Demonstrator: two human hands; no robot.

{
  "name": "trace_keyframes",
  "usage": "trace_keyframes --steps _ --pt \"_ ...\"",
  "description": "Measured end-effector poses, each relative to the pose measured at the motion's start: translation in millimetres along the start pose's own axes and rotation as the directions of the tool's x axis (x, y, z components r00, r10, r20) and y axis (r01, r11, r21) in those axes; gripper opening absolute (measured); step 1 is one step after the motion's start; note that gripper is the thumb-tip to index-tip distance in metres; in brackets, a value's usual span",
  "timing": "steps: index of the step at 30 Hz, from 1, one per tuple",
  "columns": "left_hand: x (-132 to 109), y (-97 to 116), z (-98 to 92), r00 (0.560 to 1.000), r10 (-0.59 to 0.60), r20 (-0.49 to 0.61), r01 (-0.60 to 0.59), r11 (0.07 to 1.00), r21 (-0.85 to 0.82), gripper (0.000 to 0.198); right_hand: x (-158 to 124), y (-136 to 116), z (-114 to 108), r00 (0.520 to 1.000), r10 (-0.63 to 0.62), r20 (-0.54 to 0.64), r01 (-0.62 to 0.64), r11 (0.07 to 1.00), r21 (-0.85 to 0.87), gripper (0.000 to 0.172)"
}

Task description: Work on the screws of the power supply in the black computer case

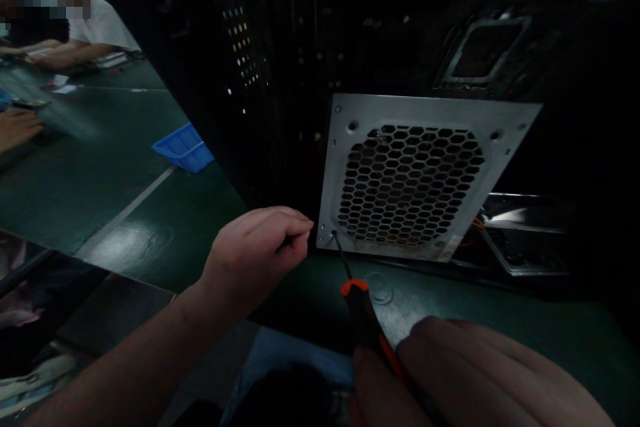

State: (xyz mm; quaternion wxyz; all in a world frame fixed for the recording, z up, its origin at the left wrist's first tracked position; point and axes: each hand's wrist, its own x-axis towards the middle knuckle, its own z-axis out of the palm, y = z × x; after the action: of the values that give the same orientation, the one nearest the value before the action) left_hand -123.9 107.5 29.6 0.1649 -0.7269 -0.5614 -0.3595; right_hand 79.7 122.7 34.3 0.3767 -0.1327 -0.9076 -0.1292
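My right hand (470, 373), low in the view, is wrapped round the black and orange handle of a screwdriver (359, 307). The screwdriver's tip meets the lower left corner hole of a silver metal cover (470, 113) with a honeycomb grille. This cover looks like the face of a power supply and sits against the dark open computer case (300, 20). Beside the cover's lower left edge is my left hand (263, 247), its thumb and fingers pinched together. Whatever may lie between those fingertips is too small to make out.
A blue plastic tray (189, 150) stands on the green table (70, 173), left of the case. Inside the case at right lies a metal drive-like part (530, 247) near thin wires. At the upper left, another person's arms (75, 53) rest on the table.
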Motion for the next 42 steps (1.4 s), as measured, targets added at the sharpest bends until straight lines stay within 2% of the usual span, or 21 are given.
trace_keyframes --steps 4,8,15,17,20,24,28,32,36,42 --pt "-2 6 2.2 0.996 -0.087 -0.034 0.084 0.993 -0.077 0.014 10 -5 4 0.998 -0.003 0.066 0.005 1.0 -0.027 0.021" --pt "-6 8 10.3 0.986 -0.157 -0.056 0.147 0.977 -0.153 0.016 19 -9 3 0.997 -0.001 0.078 0.003 1.0 -0.023 0.023" --pt "-13 9 16.9 0.957 -0.275 -0.091 0.248 0.94 -0.233 0.013 36 -11 -3 0.997 0.028 0.069 -0.031 0.998 0.046 0.012" --pt "-15 12 16.2 0.96 -0.262 -0.1 0.236 0.947 -0.216 0.013 40 -10 -3 0.998 0.041 0.053 -0.044 0.997 0.061 0.011" --pt "-18 15 15.1 0.983 -0.171 -0.074 0.156 0.972 -0.178 0.014 42 -9 -3 1.0 0.02 0.02 -0.022 0.997 0.076 0.012" --pt "-17 16 13.7 0.994 -0.1 -0.044 0.094 0.987 -0.133 0.015 40 -9 -4 0.997 0.056 0.05 -0.06 0.995 0.085 0.011" --pt "-14 17 12.0 0.994 -0.106 -0.022 0.102 0.986 -0.131 0.012 36 -8 -6 0.998 -0.007 0.065 0.002 0.997 0.077 0.011" --pt "-10 16 12.1 0.995 -0.095 0.007 0.096 0.99 -0.108 0.008 36 -6 -8 0.995 0.024 0.1 -0.034 0.995 0.099 0.011" --pt "-5 14 13.4 0.993 -0.12 0.009 0.121 0.985 -0.125 0.004 36 -3 -9 0.992 -0.017 0.127 0.006 0.996 0.086 0.012" --pt "-3 15 12.6 0.98 -0.193 0.046 0.197 0.975 -0.103 0.006 35 -1 -10 0.995 -0.047 0.087 0.04 0.996 0.08 0.012"
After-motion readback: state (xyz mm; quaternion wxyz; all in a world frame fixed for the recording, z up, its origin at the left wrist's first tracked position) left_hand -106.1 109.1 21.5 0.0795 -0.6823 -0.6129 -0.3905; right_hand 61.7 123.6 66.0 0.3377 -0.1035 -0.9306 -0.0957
